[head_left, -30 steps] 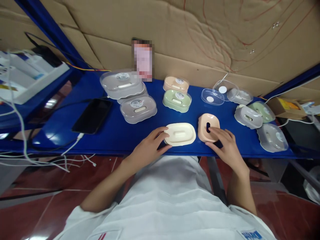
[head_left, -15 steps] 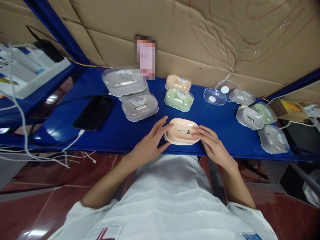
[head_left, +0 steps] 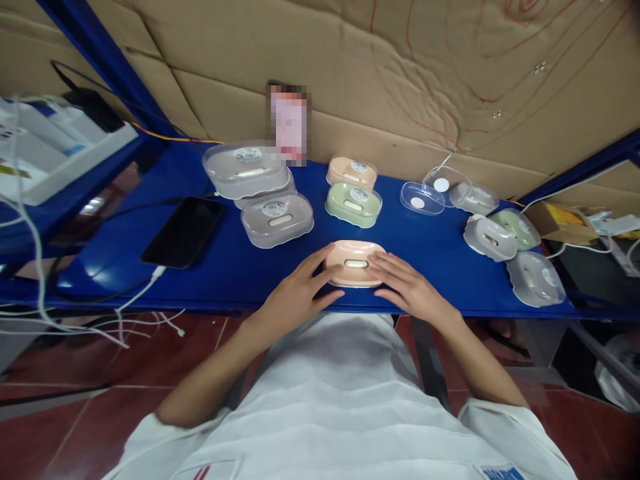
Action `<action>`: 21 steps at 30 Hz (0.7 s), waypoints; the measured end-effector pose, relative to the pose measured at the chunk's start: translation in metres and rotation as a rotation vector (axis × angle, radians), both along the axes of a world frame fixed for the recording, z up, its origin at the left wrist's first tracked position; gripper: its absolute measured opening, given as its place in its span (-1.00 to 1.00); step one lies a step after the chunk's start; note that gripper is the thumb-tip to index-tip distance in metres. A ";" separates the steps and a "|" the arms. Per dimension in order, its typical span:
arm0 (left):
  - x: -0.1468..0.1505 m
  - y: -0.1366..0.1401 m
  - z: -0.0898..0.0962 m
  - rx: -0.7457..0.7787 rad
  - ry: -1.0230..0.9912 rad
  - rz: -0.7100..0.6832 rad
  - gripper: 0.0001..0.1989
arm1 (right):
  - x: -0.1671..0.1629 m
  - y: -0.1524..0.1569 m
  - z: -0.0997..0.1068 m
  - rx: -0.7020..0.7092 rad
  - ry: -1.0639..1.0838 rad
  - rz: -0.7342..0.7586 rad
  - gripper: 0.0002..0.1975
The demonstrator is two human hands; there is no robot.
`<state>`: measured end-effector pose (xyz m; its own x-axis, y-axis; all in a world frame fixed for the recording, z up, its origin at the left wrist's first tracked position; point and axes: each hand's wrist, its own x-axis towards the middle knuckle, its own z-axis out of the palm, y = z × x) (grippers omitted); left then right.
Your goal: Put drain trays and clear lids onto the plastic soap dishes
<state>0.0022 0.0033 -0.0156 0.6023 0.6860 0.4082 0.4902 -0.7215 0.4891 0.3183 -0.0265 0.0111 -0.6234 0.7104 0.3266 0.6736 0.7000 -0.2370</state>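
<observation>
A peach soap dish (head_left: 350, 257) lies flat near the front edge of the blue table, with a pale strip showing in its centre slot. At its left end my left hand (head_left: 305, 283) is open, fingertips on the rim and thumb stretched out in front of it. From the other side my right hand (head_left: 407, 280) lays its spread fingers over the right end; its thumb is off the dish. Just behind stand a green soap dish (head_left: 353, 205) and another peach soap dish (head_left: 350, 179), both under clear lids with round labels.
Several grey lidded soap dishes (head_left: 277, 230) stand at left beside a black phone (head_left: 183, 230) on a white cable. On the right are clear lids (head_left: 423, 203), a grey-white dish (head_left: 493, 240) and another lidded dish (head_left: 537, 283). A blurred-out upright item (head_left: 289, 127) leans on the cardboard.
The peach dish's top piece was tilted with its slot askew; now it sits level. My thumbs have come off the dish's front edge. The view has shifted slightly.
</observation>
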 end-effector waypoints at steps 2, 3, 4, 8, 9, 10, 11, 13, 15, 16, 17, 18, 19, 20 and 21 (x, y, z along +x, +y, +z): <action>0.001 -0.001 0.000 -0.014 0.013 0.015 -0.63 | 0.023 0.023 0.005 -0.009 -0.004 -0.115 -0.42; 0.001 -0.001 0.001 -0.019 0.016 0.021 -0.65 | 0.037 0.038 0.008 0.009 -0.021 -0.222 -0.42; 0.001 -0.001 0.001 -0.023 0.018 0.024 -0.65 | 0.052 0.054 0.010 0.032 -0.056 -0.349 -0.41; 0.001 -0.001 0.002 -0.024 0.007 0.018 -0.66 | 0.097 0.106 0.015 -0.006 -0.171 -0.701 -0.47; 0.001 -0.001 0.002 -0.028 0.005 0.017 -0.66 | 0.103 0.111 0.016 -0.050 -0.139 -0.706 -0.54; 0.001 -0.001 0.002 -0.033 0.005 0.018 -0.66 | 0.106 0.112 0.018 -0.096 -0.067 -0.687 -0.60; 0.001 -0.001 0.002 -0.039 0.006 0.018 -0.67 | 0.107 0.108 0.021 -0.146 0.044 -0.657 -0.63; 0.001 -0.001 0.003 -0.058 0.010 0.020 -0.68 | 0.104 0.094 0.027 -0.272 0.338 -0.596 -0.63; 0.001 -0.001 0.004 -0.076 0.005 0.015 -0.68 | 0.101 0.077 0.033 -0.439 0.629 -0.571 -0.61; 0.001 -0.001 0.004 -0.087 0.002 0.011 -0.67 | 0.099 0.070 0.034 -0.521 0.737 -0.570 -0.60; 0.001 0.000 0.005 -0.098 -0.002 0.007 -0.66 | 0.097 0.065 0.033 -0.588 0.808 -0.576 -0.58; 0.000 0.000 0.006 -0.104 -0.005 0.002 -0.65 | 0.096 0.063 0.031 -0.626 0.845 -0.592 -0.55; 0.000 0.000 0.006 -0.108 -0.006 -0.001 -0.64 | 0.095 0.062 0.027 -0.629 0.852 -0.620 -0.53; 0.000 0.000 0.007 -0.110 -0.006 -0.002 -0.64 | 0.094 0.063 0.021 -0.604 0.834 -0.656 -0.50; 0.000 0.000 0.007 -0.107 -0.007 -0.002 -0.64 | 0.094 0.064 0.015 -0.560 0.799 -0.692 -0.46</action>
